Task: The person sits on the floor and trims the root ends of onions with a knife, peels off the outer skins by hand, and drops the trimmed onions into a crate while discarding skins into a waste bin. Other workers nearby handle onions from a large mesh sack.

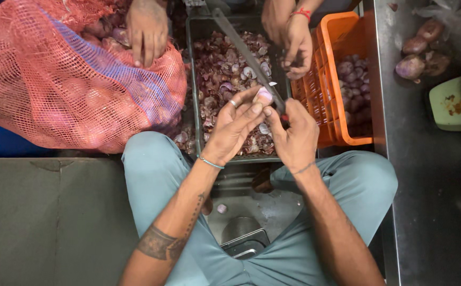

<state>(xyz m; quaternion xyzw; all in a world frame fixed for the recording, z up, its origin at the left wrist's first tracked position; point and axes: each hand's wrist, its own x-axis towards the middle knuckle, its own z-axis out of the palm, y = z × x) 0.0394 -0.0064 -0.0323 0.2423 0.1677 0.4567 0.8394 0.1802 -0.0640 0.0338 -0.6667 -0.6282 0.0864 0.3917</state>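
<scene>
While your left hand (236,124) grips a small peeled onion (264,96) between thumb and fingertips, your right hand (294,139) is clenched round the handle of a long knife (246,53), whose blade runs up and to the left over the dark crate (196,79). The onion sits just above the near edge of that crate, touching the blade near its heel. A ring shows on one left finger, and a thin band circles your left wrist.

The dark crate below your hands is filled with purple onion skins (225,69). To its right, touching it, stands an orange crate (326,95) holding peeled onions (353,79). To its left lies a red mesh sack (56,90) bulging with unpeeled onions.

Across the crates, another person's hand (147,29) rests on the sack, fingers spread downward; that person's other hand (294,39), with a red thread at the wrist, is closed on something small, which cannot be made out. On the steel counter (426,175) at right lie a few loose onions (418,53) and a pale green plate (453,103).
</scene>
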